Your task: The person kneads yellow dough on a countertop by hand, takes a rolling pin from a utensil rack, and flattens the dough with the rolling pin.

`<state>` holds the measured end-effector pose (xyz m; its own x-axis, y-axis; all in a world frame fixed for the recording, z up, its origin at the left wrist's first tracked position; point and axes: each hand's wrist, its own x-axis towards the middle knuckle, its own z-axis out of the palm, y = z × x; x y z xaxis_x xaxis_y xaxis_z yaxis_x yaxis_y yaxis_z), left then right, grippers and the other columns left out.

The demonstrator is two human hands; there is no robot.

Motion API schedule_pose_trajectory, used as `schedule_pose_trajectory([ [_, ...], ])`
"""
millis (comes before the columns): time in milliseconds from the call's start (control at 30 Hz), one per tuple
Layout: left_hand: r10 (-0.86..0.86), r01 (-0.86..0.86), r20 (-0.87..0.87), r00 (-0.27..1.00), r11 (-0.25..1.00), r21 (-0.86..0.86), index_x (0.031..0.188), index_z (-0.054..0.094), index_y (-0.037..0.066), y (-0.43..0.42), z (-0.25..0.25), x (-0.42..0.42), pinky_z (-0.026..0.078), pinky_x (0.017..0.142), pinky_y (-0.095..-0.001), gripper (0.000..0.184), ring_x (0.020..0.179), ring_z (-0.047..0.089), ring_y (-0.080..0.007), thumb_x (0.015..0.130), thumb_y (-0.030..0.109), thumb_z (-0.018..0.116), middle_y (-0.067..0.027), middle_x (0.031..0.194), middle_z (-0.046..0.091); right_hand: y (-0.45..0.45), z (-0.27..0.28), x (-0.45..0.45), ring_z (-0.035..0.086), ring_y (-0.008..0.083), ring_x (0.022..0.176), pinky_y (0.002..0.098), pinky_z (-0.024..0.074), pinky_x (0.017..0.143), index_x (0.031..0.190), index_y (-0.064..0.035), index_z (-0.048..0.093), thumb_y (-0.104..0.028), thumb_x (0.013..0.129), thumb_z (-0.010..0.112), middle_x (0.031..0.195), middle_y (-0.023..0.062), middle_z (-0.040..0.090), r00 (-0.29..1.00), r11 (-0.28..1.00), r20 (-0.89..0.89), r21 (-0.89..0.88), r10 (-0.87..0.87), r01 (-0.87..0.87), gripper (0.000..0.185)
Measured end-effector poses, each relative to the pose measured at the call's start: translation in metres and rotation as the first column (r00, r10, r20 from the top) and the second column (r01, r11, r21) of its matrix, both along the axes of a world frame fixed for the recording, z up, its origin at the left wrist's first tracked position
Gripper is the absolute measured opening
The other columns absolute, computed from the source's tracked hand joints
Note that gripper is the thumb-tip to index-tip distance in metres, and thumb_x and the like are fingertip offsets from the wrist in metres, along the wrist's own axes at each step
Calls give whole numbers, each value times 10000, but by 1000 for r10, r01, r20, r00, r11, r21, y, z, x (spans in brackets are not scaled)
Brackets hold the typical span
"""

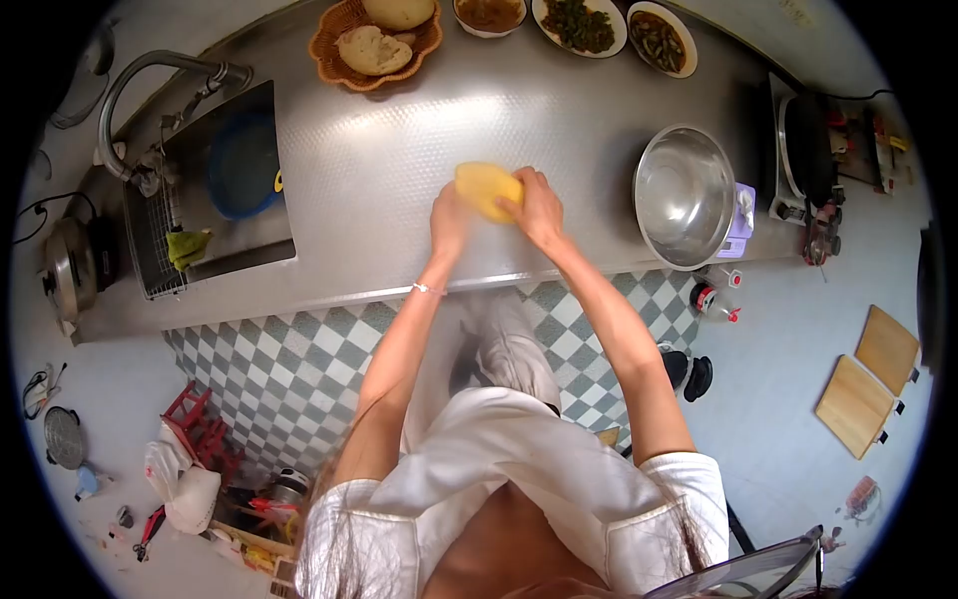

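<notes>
Between my two hands, over the steel counter [379, 200], is a smooth yellow oval lump [487, 190]; its kind is not clear from this view. My right hand [539, 208] grips its right end, thumb across the near face and fingers behind. On the other side, my left hand [448, 222] is closed against the lump's left edge, its fingers mostly hidden and slightly blurred. A thin bracelet circles the left wrist. To the right of both hands stands a steel mixing bowl [685, 197], partly covering a purple kitchen scale [740, 222].
At the back are a wicker basket [321, 62] with bread and several dishes, including one of greens [581, 25]. The sink [286, 200] at left holds a blue basin [239, 165] below a curved faucet [150, 62]. A black pan [806, 150] sits far right.
</notes>
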<state>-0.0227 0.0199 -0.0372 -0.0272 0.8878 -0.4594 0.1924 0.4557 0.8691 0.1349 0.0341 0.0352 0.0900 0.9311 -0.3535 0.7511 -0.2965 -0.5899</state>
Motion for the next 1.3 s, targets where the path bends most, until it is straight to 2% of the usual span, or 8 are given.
schedule_pose_trajectory([
  [133,-69,77,-60,996,989,125,1221,531,-9,16,40,-6,469,857,-284,302,1013,579,-177,955,84,421,-129,1125,588,-24,-22,2,596,293,940,368,484,808,1142,-17,535,-299,757,725,1029,168,597,918,953,-298,-230,-262,197,514],
  [300,-103,241,-395,913,917,319,1124,600,-15,27,-5,-16,463,869,-299,269,980,593,-204,929,89,446,-145,1123,606,-18,-47,12,619,297,907,356,482,815,1104,4,592,-282,853,622,1020,176,626,993,976,-94,200,-69,86,381],
  [433,-102,190,-236,966,900,391,1066,613,-18,36,3,-2,470,837,-311,251,918,606,-213,931,139,472,-129,993,645,38,-48,-7,570,336,1021,407,447,878,1081,27,606,-269,912,496,1109,212,601,950,936,-301,351,89,24,357],
  [533,-32,47,-96,995,987,153,948,605,-23,45,9,7,481,758,-314,239,826,605,-201,944,180,479,-99,865,646,61,4,-17,584,331,991,417,463,809,1035,27,603,-327,932,452,1100,183,618,984,974,-162,-223,-71,33,398],
  [633,67,-61,-35,997,985,163,844,571,-16,41,27,18,471,660,-313,277,724,582,-185,959,217,474,-77,773,619,42,3,-26,597,350,910,461,454,746,946,4,601,-332,937,427,986,174,639,994,981,-43,-174,-98,89,378],
  [933,39,310,-636,771,849,428,927,588,52,13,26,37,376,807,-397,150,861,501,-270,915,181,513,-84,896,581,-2,-45,-44,484,311,825,411,383,726,797,-58,538,-190,822,516,858,120,524,995,754,77,657,-64,-2,136],
  [1233,88,236,-773,629,925,297,825,603,65,60,1,52,388,710,-394,248,777,527,-267,920,273,506,-82,778,595,45,-69,-33,558,330,777,419,458,658,770,-66,565,-183,831,519,792,132,580,984,904,109,420,-141,83,140],
  [1300,-83,164,-544,835,981,101,794,595,114,61,21,37,420,710,-381,129,823,550,-261,840,217,532,-72,799,581,41,-78,-14,561,343,787,439,453,664,772,-51,557,-186,858,492,801,152,587,1000,968,18,250,11,-15,173],
])
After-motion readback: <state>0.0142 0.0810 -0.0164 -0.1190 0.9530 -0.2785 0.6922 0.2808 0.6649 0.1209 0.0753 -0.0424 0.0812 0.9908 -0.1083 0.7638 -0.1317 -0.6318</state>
